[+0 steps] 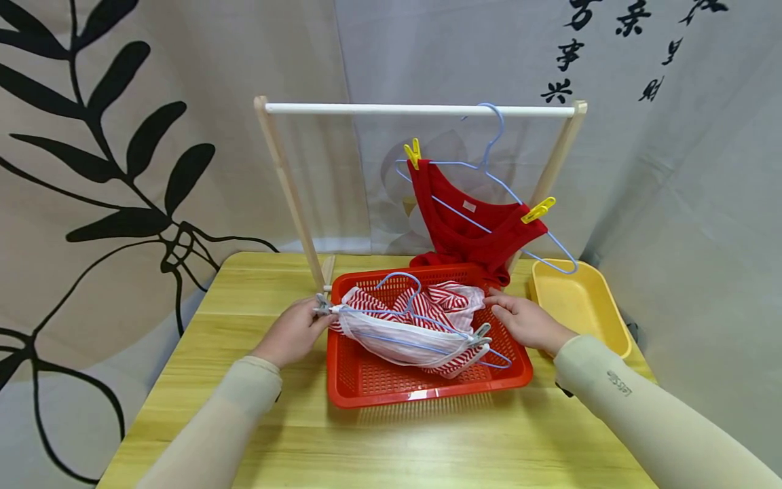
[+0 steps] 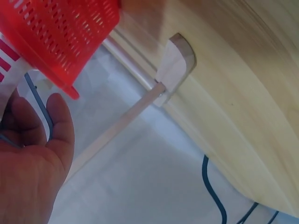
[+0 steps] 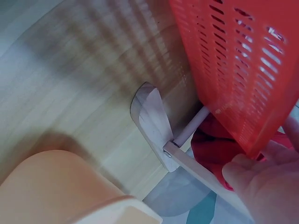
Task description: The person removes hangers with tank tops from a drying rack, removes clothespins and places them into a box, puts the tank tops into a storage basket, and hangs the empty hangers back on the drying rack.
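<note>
A red-and-white striped garment (image 1: 403, 339) lies in the red basket (image 1: 427, 394), on a light-blue hanger (image 1: 400, 275). Grey clips hold it to the hanger at both ends. At the left end, my left hand (image 1: 296, 333) pinches a grey clip (image 1: 324, 305) between thumb and fingers; the left wrist view shows the left hand (image 2: 35, 144) close up. My right hand (image 1: 528, 319) touches the basket's right rim near its far corner, fingertips just over it. In the right wrist view the right hand (image 3: 261, 182) is at that same rim.
A red tank top (image 1: 470, 217) hangs from the rack's white bar (image 1: 379, 109) on a blue hanger with yellow clips (image 1: 537, 210), its hem behind the basket. A yellow tray (image 1: 580, 299) stands on the right of the wooden table (image 1: 275, 272). Wooden posts flank the basket.
</note>
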A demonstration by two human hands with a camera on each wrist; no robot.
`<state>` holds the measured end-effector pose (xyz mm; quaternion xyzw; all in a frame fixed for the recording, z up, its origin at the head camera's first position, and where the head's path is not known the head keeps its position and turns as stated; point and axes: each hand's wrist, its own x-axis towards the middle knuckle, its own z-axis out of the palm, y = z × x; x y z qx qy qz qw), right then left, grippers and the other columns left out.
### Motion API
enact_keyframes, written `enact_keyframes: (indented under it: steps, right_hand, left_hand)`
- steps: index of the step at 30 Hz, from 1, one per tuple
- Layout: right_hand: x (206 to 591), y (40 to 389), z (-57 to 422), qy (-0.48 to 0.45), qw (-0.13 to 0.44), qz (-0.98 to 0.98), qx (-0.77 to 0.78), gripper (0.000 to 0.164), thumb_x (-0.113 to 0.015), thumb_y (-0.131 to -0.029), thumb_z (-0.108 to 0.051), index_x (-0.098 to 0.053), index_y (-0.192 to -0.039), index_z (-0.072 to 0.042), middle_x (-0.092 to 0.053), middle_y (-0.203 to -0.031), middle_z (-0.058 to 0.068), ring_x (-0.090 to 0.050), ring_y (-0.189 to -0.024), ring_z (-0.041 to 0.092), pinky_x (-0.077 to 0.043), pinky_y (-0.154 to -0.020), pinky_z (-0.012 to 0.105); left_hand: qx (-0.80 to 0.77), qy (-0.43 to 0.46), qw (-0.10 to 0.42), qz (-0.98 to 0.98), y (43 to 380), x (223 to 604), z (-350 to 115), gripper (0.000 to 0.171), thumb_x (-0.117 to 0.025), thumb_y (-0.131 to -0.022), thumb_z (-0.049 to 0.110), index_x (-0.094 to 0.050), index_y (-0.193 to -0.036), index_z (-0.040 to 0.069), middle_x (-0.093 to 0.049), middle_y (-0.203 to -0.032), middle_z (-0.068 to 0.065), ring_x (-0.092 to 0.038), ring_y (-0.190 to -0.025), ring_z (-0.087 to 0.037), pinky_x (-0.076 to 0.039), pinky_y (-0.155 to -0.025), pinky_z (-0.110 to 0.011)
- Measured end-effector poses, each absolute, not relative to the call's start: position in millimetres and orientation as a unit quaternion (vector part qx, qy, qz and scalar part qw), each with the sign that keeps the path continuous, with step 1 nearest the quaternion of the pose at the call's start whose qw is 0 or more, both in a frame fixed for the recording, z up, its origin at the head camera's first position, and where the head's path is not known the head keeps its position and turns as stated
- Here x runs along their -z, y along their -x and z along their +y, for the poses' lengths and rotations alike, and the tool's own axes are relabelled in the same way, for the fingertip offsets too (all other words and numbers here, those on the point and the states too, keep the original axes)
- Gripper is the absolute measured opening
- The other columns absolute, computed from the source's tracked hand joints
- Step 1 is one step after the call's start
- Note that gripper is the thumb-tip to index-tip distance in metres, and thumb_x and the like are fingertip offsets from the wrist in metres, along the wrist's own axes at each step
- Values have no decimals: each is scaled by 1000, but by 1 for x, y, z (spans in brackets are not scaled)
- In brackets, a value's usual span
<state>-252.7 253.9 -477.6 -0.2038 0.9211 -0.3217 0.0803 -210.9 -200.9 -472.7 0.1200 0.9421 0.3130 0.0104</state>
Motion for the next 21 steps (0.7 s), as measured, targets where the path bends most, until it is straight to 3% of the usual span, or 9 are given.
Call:
enact_keyframes:
  steps: [8, 17, 19, 21]
  right_hand:
    - [473, 249, 254, 202, 92, 916, 334, 37, -47, -111, -15, -63, -139, 4, -42, -161, 29, -37, -151, 51, -28, -123, 65]
    - [469, 245, 257, 183, 102, 903, 374, 41, -42, -114, -23, -63, -141, 0, -43, -163, 24, -36, -153, 48, -25, -124, 65]
    - [469, 243, 258, 185, 98, 894, 395, 43, -40, -115, -26, -61, -143, -2, -46, -162, 21, -39, -153, 44, -27, -125, 59]
    - [469, 239, 259, 190, 96, 881, 422, 45, -38, -115, -28, -59, -147, -4, -51, -160, 19, -44, -150, 40, -33, -125, 42]
  left_hand:
    - [-322, -102, -13, 941, 209, 470, -194, 14, -64, -106, 26, -68, -101, 13, -60, -86, 0, -56, -84, -20, -49, -80, -38]
    - [-328, -85, -42, 940, 206, 469, -183, 20, -64, -106, 26, -71, -115, 10, -69, -97, -3, -60, -91, -22, -52, -87, -43]
    - [-327, -77, -50, 940, 206, 470, -180, 20, -65, -106, 26, -72, -113, 9, -71, -100, -5, -63, -97, -26, -53, -92, -47]
    - [-324, -68, -59, 942, 206, 472, -178, 20, -66, -105, 26, -72, -110, 8, -71, -102, -7, -65, -103, -30, -53, -96, -50]
